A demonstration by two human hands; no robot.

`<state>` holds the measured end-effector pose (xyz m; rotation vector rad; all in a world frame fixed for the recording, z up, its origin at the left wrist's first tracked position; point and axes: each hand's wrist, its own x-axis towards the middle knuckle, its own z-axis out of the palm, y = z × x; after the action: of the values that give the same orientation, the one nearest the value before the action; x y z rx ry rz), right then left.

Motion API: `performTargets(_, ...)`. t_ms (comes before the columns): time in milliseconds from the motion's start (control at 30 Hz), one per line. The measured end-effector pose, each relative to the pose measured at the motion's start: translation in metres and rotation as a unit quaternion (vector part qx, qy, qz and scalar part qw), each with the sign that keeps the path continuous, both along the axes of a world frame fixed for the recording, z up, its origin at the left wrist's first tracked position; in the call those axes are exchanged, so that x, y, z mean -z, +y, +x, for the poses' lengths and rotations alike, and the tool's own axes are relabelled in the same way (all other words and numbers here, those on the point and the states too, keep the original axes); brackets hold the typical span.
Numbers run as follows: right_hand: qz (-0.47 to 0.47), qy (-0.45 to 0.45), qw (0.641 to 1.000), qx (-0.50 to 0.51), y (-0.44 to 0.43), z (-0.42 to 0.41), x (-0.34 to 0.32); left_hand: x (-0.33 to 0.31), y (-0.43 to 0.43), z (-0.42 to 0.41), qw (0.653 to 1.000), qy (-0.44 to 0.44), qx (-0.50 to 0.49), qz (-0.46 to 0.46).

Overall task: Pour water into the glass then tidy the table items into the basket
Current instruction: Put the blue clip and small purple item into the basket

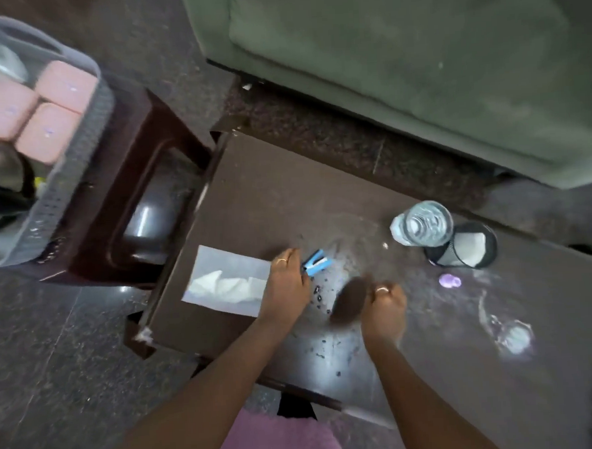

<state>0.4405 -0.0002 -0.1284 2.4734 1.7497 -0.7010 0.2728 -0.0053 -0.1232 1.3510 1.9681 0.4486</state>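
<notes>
Step in hand: clearing items. The glass (423,222) stands filled near the far edge of the tabletop (269,198), touching or just beside a mesh cup (467,248). The left hand (287,281) pinches a small blue stapler (319,262) lying just beside the tissue box (227,284). The right hand (384,305) is curled; whether it holds anything cannot be told. Recommendation: close the grip fully round the stapler before lifting, carry it left to the basket (78,160), and keep both arms away from the glass.
</notes>
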Motion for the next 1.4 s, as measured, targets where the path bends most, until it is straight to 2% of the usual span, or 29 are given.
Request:
performTargets(67, 0.011, -0.015, 0.999, 0.045, 0.0, 0.044, 0.002, 0.008, 0.011, 0.016, 0.999, 0.022, 0.007, -0.026)
performTargets(200, 0.009, 0.03, 0.991, 0.132, 0.015, 0.107, 0.006, 0.024, 0.023, 0.039, 0.994, 0.078, 0.038, -0.064)
performTargets(333, 0.016, 0.045, 0.991, 0.125, 0.032, 0.131, 0.015, 0.037, 0.026, 0.053, 0.985, 0.137, 0.054, -0.092)
performTargets(400, 0.009, 0.033, 0.996, 0.088, 0.035, 0.135, 0.018, 0.04, 0.026, 0.058, 0.984, 0.148, 0.039, -0.091)
performTargets(467, 0.008, 0.017, 0.998, 0.058, 0.037, 0.138, 0.021, 0.041, 0.024, 0.063, 0.985, 0.151, 0.03, -0.079)
performTargets(600, 0.015, 0.003, 0.997, 0.078, 0.035, 0.137, 0.023, 0.043, 0.021, 0.066, 0.986, 0.153, 0.032, -0.059)
performTargets(700, 0.005, -0.009, 0.998, 0.068, 0.028, 0.123, 0.019, 0.042, 0.021, 0.061, 0.991, 0.123, 0.021, -0.054)
performTargets(933, 0.088, 0.064, 0.994, 0.01, 0.028, 0.026, 0.0, 0.008, 0.034, 0.012, 0.994, 0.052, -0.093, 0.033)
performTargets(1100, 0.096, 0.166, 0.974, -0.123, 0.058, -0.1, -0.024, -0.035, 0.045, -0.09, 0.965, 0.051, -0.239, 0.099)
performTargets(1267, 0.139, 0.276, 0.923, -0.23, 0.084, -0.234, -0.062, -0.084, 0.048, -0.207, 0.908, 0.118, -0.36, 0.179)
performTargets(1400, 0.166, 0.36, 0.88, -0.262, 0.096, -0.324, -0.093, -0.101, 0.042, -0.272, 0.886, 0.157, -0.404, 0.166)
